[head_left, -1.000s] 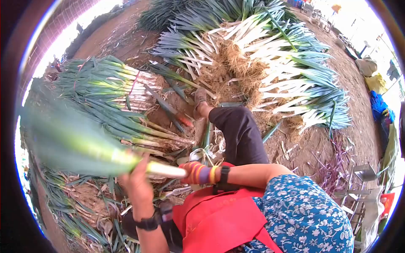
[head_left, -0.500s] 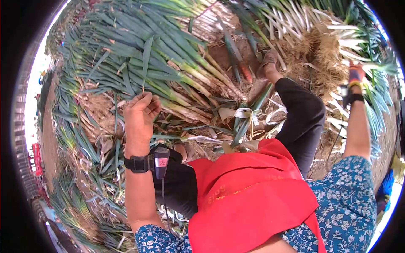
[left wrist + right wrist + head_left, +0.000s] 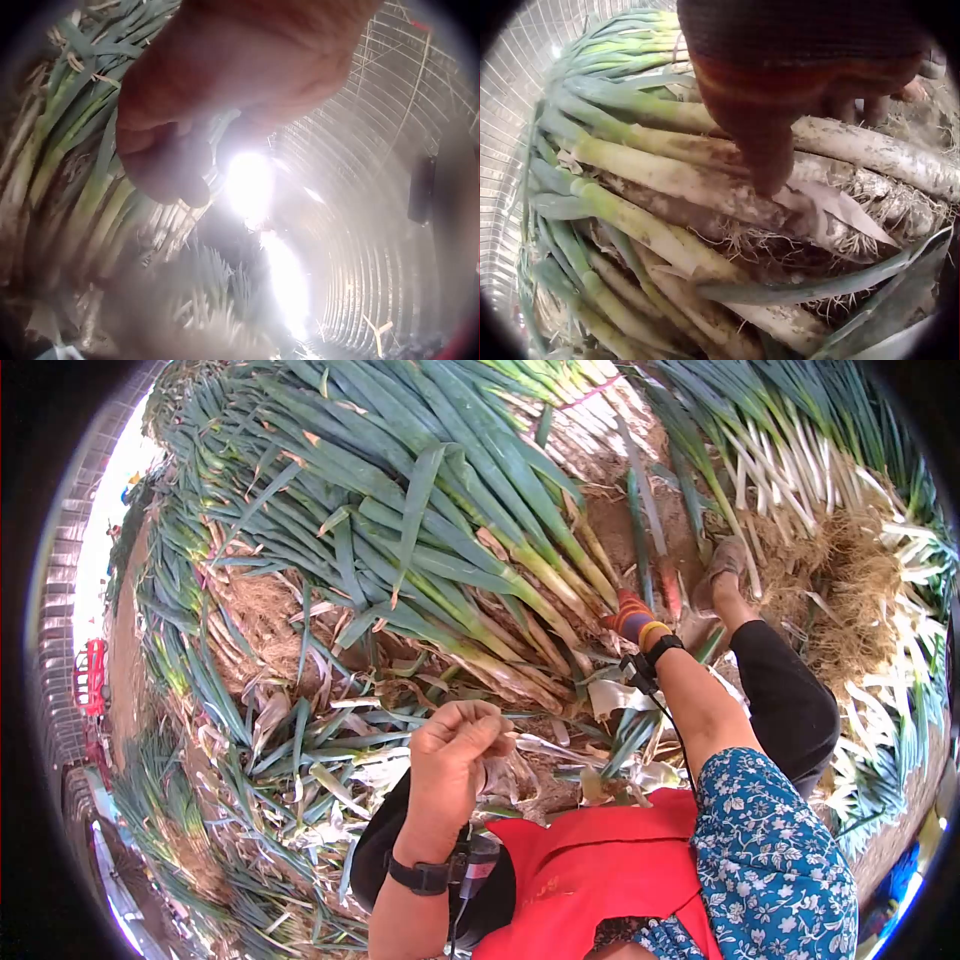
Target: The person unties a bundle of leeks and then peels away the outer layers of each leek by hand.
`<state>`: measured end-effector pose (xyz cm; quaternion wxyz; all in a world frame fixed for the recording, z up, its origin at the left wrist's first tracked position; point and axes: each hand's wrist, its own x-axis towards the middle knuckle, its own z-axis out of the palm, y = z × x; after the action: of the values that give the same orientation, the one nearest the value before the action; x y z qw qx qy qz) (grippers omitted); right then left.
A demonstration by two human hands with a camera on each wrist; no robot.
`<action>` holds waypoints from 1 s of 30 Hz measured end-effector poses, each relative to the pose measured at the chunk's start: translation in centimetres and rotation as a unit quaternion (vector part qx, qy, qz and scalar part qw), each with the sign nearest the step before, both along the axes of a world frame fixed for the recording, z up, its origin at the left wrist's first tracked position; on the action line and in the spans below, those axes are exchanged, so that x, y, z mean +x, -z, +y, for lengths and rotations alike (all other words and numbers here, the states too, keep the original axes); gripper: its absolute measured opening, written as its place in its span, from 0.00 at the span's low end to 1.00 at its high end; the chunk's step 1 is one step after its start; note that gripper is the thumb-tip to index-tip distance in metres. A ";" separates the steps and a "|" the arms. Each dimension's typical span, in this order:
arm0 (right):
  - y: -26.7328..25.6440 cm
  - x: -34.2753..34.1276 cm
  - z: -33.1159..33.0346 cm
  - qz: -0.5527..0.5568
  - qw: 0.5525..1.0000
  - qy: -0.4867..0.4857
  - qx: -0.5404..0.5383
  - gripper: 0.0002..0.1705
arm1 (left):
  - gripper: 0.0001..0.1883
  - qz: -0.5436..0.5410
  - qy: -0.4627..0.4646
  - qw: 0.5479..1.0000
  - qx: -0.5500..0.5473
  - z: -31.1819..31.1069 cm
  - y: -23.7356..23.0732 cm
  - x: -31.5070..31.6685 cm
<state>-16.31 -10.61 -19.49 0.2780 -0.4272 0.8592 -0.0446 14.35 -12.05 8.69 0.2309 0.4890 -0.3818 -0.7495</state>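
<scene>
A pile of large green onions, with long green leaves and soil-marked white shafts, lies in front of the person. My right hand, in a striped glove, is at their root ends. In the right wrist view its thumb overlaps an unlifted green onion shaft, with the other fingertips apart beyond it. My bare left hand is raised over loose trimmings, apart from the pile. Its fingers are curled in with the thumb against them, and the left wrist view shows the same curled fingers holding nothing visible.
Peeled green onions with white shafts lie at the right beside a heap of roots. A tied bundle lies at the back. Stripped leaves and skins cover the ground near the knees. The person's foot stands by the root heap.
The right hand has let go of a green onion at the right-hand pile and come back left to the unpeeled ones. The left hand has dropped a thin leaf strip and curled.
</scene>
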 end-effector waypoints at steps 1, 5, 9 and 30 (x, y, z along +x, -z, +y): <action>0.1 0.1 -0.3 -0.002 1.000 -0.002 0.000 0.42 | 0.06 -0.002 -0.002 1.000 0.000 0.1 0.3 0.1; -6.7 3.6 3.3 -0.300 0.939 0.036 -0.167 0.24 | 0.07 -0.008 0.025 1.000 0.011 0.6 0.3 -1.1; -12.7 6.9 8.8 -0.703 0.673 0.148 -0.178 0.13 | 0.07 0.007 0.052 0.999 -0.008 1.3 0.6 -1.9; -25.1 17.5 14.0 -0.546 0.825 0.050 -0.136 0.20 | 0.11 0.248 -0.149 0.952 -0.102 1.8 -1.0 2.1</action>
<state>1.20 3.41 5.64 0.6381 -0.3233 0.5724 -0.4008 16.43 -10.29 9.72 0.4756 0.3132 -0.3103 -0.7612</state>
